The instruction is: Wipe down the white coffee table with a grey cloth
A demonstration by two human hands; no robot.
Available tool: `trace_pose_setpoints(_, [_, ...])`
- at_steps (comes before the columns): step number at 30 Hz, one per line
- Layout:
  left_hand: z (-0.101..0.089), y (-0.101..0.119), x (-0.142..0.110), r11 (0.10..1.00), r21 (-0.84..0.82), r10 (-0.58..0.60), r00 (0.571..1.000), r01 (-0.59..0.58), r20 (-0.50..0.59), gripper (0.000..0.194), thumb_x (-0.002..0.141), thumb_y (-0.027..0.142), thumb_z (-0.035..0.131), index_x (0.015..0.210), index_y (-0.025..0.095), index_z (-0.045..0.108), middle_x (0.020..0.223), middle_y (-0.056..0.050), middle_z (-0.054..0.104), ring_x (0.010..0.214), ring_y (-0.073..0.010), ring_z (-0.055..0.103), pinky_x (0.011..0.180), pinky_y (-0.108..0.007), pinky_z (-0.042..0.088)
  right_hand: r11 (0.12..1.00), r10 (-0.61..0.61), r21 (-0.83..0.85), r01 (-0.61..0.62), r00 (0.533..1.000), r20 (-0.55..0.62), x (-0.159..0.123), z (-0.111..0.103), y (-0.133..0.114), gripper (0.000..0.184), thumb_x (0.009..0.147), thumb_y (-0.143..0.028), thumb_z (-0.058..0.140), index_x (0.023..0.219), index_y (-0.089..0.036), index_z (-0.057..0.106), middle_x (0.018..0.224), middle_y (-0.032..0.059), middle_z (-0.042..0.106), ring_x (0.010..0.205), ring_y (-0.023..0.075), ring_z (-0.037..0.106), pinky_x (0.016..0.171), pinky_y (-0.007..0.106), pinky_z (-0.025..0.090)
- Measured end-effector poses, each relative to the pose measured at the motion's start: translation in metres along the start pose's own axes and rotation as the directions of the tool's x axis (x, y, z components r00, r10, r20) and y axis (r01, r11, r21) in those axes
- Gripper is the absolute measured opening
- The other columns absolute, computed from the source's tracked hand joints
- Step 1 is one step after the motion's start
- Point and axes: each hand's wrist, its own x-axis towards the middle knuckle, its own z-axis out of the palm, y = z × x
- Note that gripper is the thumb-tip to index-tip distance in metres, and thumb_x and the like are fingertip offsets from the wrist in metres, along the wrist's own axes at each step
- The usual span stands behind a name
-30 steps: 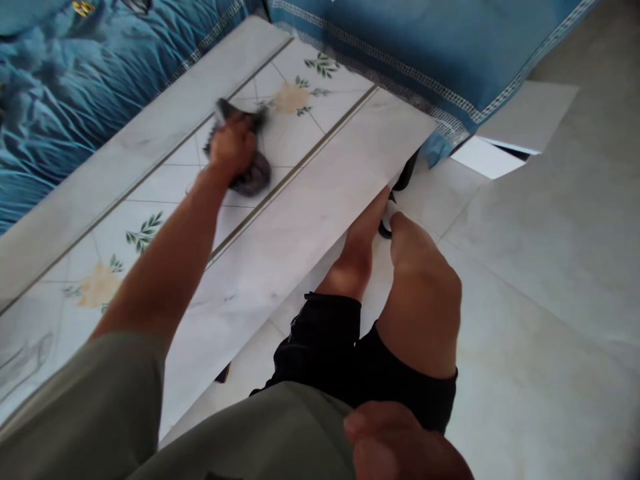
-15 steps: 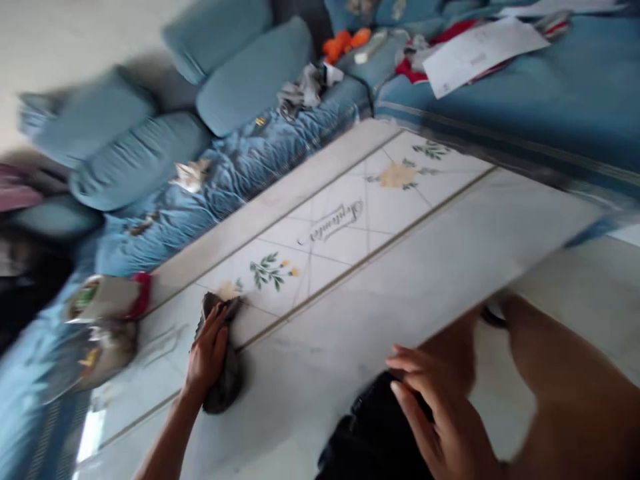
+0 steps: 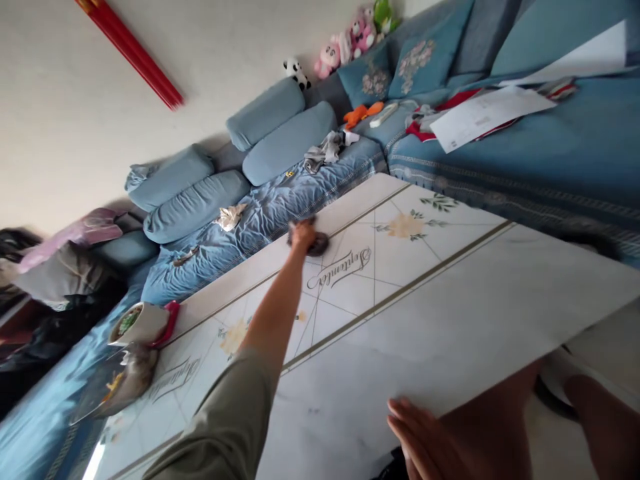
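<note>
My left hand (image 3: 303,235) is closed on a dark grey-brown cloth (image 3: 319,246) and presses it to the table near its far long edge. That arm reaches across the white marble-look tabletop (image 3: 430,340), which bears a printed band of flowers and "September" lettering. Close to my body, my right hand (image 3: 423,437) is at the near edge of the table. Its fingers are stretched out and nothing shows in them; part of the hand lies in shadow.
At the table's left end stand a white pot with a green plant (image 3: 145,325) and a bowl-like container (image 3: 131,377). Along the far side runs a blue sofa (image 3: 273,200) with cushions, clothes and a paper sheet (image 3: 493,117). My legs are below the near edge.
My left hand has moved the cloth from the left part of the table far to the right and toward the back edge. My view has tilted up, showing more wall and plush toys.
</note>
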Motion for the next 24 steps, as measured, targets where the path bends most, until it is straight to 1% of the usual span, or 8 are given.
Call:
trace_pose_setpoints(4, [0.015, 0.122, -0.020, 0.931, -0.168, 0.329, 0.944, -0.325, -0.004, 0.049, 0.113, 0.020, 0.047, 0.154, 0.012, 0.072, 0.170, -0.015, 0.065, 0.162, -0.0248, 0.056, 0.136, -0.036, 0.043, 0.985, -0.085, -0.144, 0.097, 0.993, 0.087, 0.013, -0.015, 0.001, 0.047, 0.109, -0.007, 0.055, 0.150, -0.018, 0.075, 0.149, 0.0045, 0.080, 0.132, 0.0182, 0.079, 0.132, 0.027, 0.052])
trace_pose_setpoints(8, [0.030, 0.163, -0.133, 0.630, -0.385, 0.688, 0.715, -0.675, -0.128, 0.055, 0.113, 0.026, 0.050, 0.163, 0.007, 0.064, 0.179, -0.017, 0.054, 0.170, -0.0284, 0.049, 0.144, -0.043, 0.038, 0.979, -0.079, -0.177, 0.104, 0.987, 0.141, 0.011, -0.023, -0.004, 0.044, 0.111, -0.013, 0.052, 0.150, -0.017, 0.073, 0.155, 0.0061, 0.076, 0.140, 0.0198, 0.075, 0.134, 0.031, 0.051])
trace_pose_setpoints(12, [0.041, 0.081, -0.284, 0.442, -0.470, 0.793, 0.578, -0.764, -0.192, 0.059, 0.115, 0.029, 0.050, 0.172, 0.015, 0.055, 0.183, -0.014, 0.049, 0.174, -0.0276, 0.043, 0.148, -0.048, 0.033, 0.984, 0.029, -0.177, -0.013, 0.995, 0.092, -0.008, -0.027, -0.011, 0.039, 0.111, -0.015, 0.056, 0.146, -0.018, 0.074, 0.150, 0.0076, 0.079, 0.140, 0.0221, 0.076, 0.130, 0.035, 0.057])
trace_pose_setpoints(14, [0.048, 0.006, -0.342, 0.502, -0.477, 0.760, 0.631, -0.721, -0.155, 0.065, 0.113, 0.026, 0.051, 0.178, 0.023, 0.048, 0.187, -0.010, 0.044, 0.174, -0.0270, 0.042, 0.147, -0.051, 0.035, 0.979, 0.093, -0.191, -0.076, 0.993, 0.080, -0.016, -0.029, -0.017, 0.041, 0.111, -0.015, 0.056, 0.149, -0.018, 0.073, 0.151, 0.0080, 0.078, 0.139, 0.0224, 0.076, 0.128, 0.035, 0.059])
trace_pose_setpoints(16, [0.058, -0.075, -0.371, 0.644, -0.456, 0.634, 0.762, -0.614, -0.131, 0.066, 0.113, 0.025, 0.050, 0.178, 0.030, 0.050, 0.186, -0.007, 0.046, 0.172, -0.0274, 0.046, 0.144, -0.051, 0.042, 0.969, 0.144, -0.216, -0.122, 0.986, 0.089, -0.019, -0.031, -0.022, 0.048, 0.112, -0.016, 0.057, 0.159, -0.018, 0.068, 0.157, 0.0090, 0.074, 0.141, 0.0239, 0.075, 0.126, 0.037, 0.061])
trace_pose_setpoints(19, [0.069, -0.172, -0.348, 0.887, -0.389, 0.228, 0.969, -0.249, -0.100, 0.057, 0.114, 0.035, 0.047, 0.170, 0.034, 0.062, 0.180, -0.004, 0.056, 0.167, -0.0315, 0.053, 0.139, -0.055, 0.047, 0.959, 0.159, -0.254, -0.124, 0.980, 0.119, -0.020, -0.028, -0.025, 0.065, 0.111, -0.017, 0.060, 0.175, -0.017, 0.053, 0.165, 0.0112, 0.068, 0.145, 0.0271, 0.073, 0.124, 0.039, 0.062])
trace_pose_setpoints(21, [0.069, -0.201, -0.294, 0.942, -0.335, -0.012, 0.997, -0.014, -0.076, 0.058, 0.114, 0.040, 0.043, 0.166, 0.031, 0.066, 0.176, -0.005, 0.060, 0.166, -0.0334, 0.054, 0.139, -0.056, 0.047, 0.964, 0.098, -0.259, -0.065, 0.989, 0.115, -0.022, -0.020, -0.020, 0.070, 0.111, -0.016, 0.062, 0.179, -0.018, 0.048, 0.162, 0.0099, 0.070, 0.140, 0.0261, 0.076, 0.122, 0.036, 0.063])
trace_pose_setpoints(24, [0.054, -0.181, -0.179, 0.960, -0.220, -0.185, 0.982, 0.173, -0.032, 0.060, 0.110, 0.031, 0.040, 0.164, 0.022, 0.067, 0.170, -0.010, 0.066, 0.165, -0.0322, 0.055, 0.139, -0.052, 0.046, 0.968, 0.065, -0.247, -0.048, 0.996, 0.059, -0.036, 0.002, -0.016, 0.060, 0.116, -0.021, 0.057, 0.176, -0.023, 0.054, 0.154, 0.0051, 0.075, 0.132, 0.0230, 0.080, 0.118, 0.029, 0.064])
